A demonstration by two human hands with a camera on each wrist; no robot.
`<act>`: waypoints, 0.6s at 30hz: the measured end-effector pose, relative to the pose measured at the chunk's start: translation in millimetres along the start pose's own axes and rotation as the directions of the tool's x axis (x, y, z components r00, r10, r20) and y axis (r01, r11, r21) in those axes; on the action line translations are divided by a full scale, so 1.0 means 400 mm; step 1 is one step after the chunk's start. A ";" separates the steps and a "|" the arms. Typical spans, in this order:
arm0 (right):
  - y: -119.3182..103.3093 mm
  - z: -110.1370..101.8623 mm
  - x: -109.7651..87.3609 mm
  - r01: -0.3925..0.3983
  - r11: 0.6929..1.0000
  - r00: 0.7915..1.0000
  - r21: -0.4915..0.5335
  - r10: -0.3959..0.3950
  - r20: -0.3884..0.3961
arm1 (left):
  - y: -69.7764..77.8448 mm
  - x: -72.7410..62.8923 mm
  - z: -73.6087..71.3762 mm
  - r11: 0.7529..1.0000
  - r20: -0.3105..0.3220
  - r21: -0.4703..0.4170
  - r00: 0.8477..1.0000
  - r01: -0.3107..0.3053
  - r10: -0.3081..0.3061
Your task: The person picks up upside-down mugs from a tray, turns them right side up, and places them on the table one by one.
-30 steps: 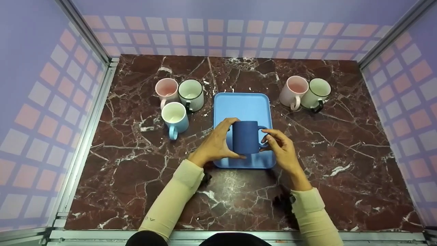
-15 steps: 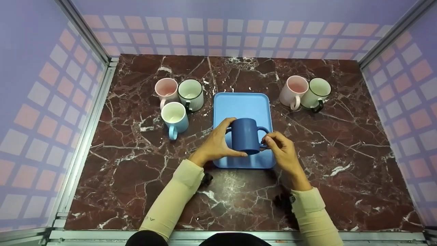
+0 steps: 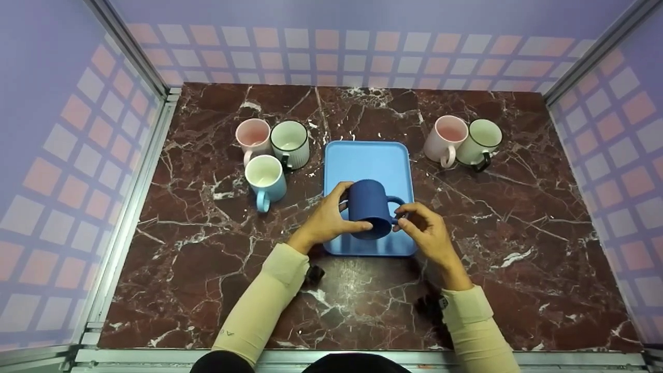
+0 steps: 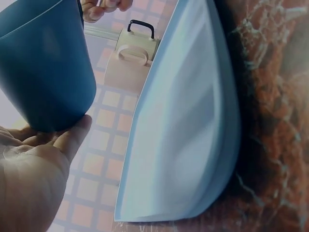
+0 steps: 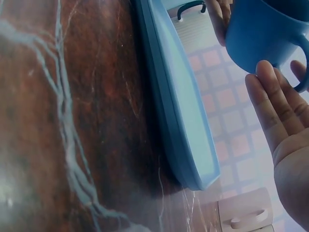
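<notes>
A dark blue mug [image 3: 366, 201] is held on its side over the blue tray [image 3: 368, 158], its mouth tipped toward the person. My left hand [image 3: 329, 217] grips the mug's left side, with the thumb along the near end and the fingers partly hidden behind it. At the right, my right hand [image 3: 427, 230] pinches the mug's handle between thumb and fingertips. The left wrist view shows the mug [image 4: 48, 67] raised off the tray. In the right wrist view, part of the mug's open mouth [image 5: 292, 7] and its handle [image 5: 304, 63] are visible.
Left of the tray stand a pink mug [image 3: 253, 135], a white mug with a black handle [image 3: 291, 142] and a light blue mug [image 3: 265, 178]. Another pink mug [image 3: 446, 137] and black-handled mug [image 3: 480, 140] stand at the back right. Patterned walls enclose the marbled table [image 3: 197, 290].
The blue mug has turned from side-on so its mouth faces the person more, and has shifted slightly left and nearer. Both hands keep hold. The other mugs and the tray have not moved.
</notes>
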State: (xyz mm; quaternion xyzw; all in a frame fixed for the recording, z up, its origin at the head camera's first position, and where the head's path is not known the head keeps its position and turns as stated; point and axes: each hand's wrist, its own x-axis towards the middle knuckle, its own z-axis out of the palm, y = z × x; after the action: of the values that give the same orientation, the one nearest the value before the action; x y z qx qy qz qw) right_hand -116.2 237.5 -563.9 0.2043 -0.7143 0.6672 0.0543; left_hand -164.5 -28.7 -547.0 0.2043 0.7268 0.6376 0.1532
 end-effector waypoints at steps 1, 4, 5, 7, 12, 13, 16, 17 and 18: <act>0.001 0.000 -0.001 0.006 1.000 1.000 -0.016 -0.006 0.000 | 0.000 0.000 0.000 1.000 0.003 -0.012 1.000 0.010 -0.010; 0.000 0.002 -0.003 0.014 0.999 1.000 -0.046 -0.014 -0.001 | 0.000 0.002 -0.002 0.998 0.010 -0.050 0.999 0.031 -0.031; 0.001 0.002 -0.003 0.016 0.999 1.000 -0.045 -0.016 -0.001 | 0.001 0.002 -0.002 0.997 0.014 -0.062 0.999 0.038 -0.037; -0.001 0.004 -0.003 0.013 0.999 1.000 -0.037 -0.013 -0.003 | 0.003 0.003 -0.003 0.995 0.021 -0.087 0.999 0.049 -0.048; 0.001 0.010 -0.002 0.003 0.999 1.000 -0.038 -0.004 -0.023 | 0.008 0.005 -0.002 0.993 0.028 -0.099 0.998 0.067 -0.064; 0.002 0.010 -0.001 -0.003 0.999 1.000 -0.044 0.001 -0.029 | 0.009 0.005 -0.002 0.993 0.029 -0.093 0.997 0.069 -0.066; 0.005 0.013 -0.002 -0.018 0.998 0.999 -0.063 0.015 -0.043 | 0.007 0.003 -0.003 0.996 0.041 -0.070 0.998 0.053 -0.050; 0.005 0.013 -0.002 -0.022 0.998 0.999 -0.060 0.020 -0.047 | 0.007 0.002 -0.003 0.998 0.047 -0.054 0.998 0.038 -0.035; 0.006 0.014 -0.002 -0.027 0.998 0.999 -0.058 0.024 -0.049 | 0.005 0.002 -0.004 0.999 0.052 -0.035 0.999 0.017 -0.015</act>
State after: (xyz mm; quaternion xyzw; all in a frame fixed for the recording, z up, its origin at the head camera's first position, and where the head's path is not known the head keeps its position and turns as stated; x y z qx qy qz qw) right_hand -115.2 232.4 -567.2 0.1775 -0.7345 0.6513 0.0690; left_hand -165.7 -29.5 -544.6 0.2122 0.7126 0.6437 0.1809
